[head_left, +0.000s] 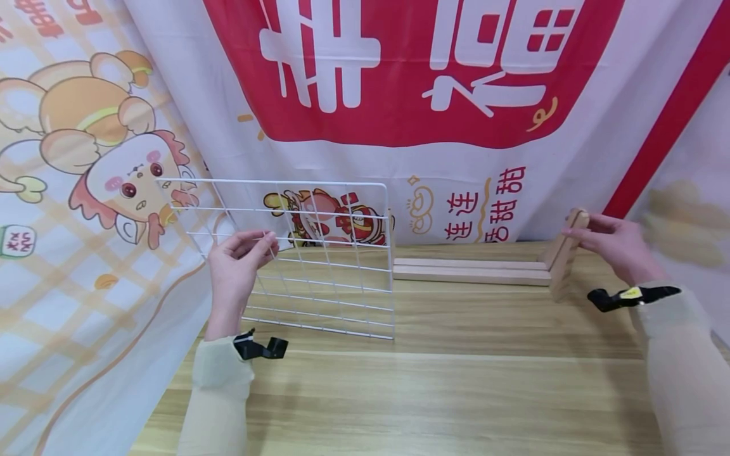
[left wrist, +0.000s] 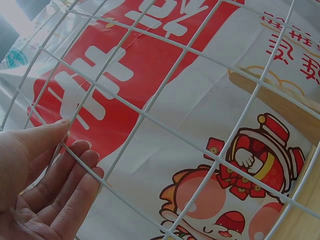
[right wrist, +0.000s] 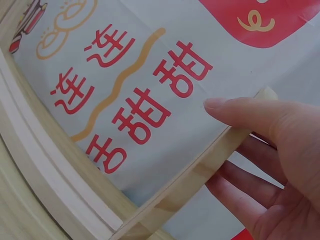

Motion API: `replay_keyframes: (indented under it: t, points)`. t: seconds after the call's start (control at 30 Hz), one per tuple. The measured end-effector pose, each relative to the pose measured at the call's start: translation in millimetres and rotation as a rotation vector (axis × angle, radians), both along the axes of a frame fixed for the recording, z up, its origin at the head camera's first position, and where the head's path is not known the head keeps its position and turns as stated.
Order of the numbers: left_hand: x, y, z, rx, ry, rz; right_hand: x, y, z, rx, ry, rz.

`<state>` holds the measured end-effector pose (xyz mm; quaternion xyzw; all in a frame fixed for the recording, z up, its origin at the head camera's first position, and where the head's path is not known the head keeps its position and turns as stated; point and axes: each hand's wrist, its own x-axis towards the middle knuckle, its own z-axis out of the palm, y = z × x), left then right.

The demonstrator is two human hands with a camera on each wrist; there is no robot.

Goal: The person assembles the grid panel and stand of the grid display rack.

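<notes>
A white wire grid panel (head_left: 319, 183) stands tilted over the table at centre left. My left hand (head_left: 236, 266) pinches one of its wires between thumb and fingers; the left wrist view shows the fingertips (left wrist: 82, 150) behind the wire. To the right, a pale wooden stand (head_left: 473, 271) lies along the back of the table, its two long rails parted by a groove. My right hand (head_left: 618, 247) grips the top of its upright end piece (head_left: 564, 250), thumb on one side and fingers on the other. The stand's left end is partly hidden behind the grid.
A white cloth (head_left: 439, 164) with red lettering hangs directly behind the stand. On the left, a checked cartoon cloth (head_left: 74, 304) slopes down to the table's edge. The wood-grain tabletop (head_left: 433, 392) extends in front of both hands.
</notes>
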<state>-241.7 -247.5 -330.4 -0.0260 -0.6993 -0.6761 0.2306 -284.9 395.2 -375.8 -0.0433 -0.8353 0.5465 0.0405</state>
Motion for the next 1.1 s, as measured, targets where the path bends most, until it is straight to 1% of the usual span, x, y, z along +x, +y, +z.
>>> replay_keyframes:
  t: [0.1,0.3,0.6,0.9,1.1]
  points:
    - [0.2,0.1,0.3,0.004,-0.002,-0.002,0.0,-2,-0.2,0.020,0.002,0.017]
    - [0.2,0.4,0.7,0.010,-0.004,-0.008,-0.9,-9,2.1,0.019,0.005,0.045]
    - [-0.4,-0.3,-0.3,-0.007,-0.003,-0.003,-4.7,-22,1.7,0.087,-0.002,0.031]
    - [-1.0,-0.1,-1.1,-0.014,-0.001,-0.002,-6.3,-33,-0.2,0.125,0.002,0.048]
    - [-2.4,-0.8,-1.9,-0.012,0.002,-0.002,-8.4,-40,-0.6,0.112,-0.030,0.047]
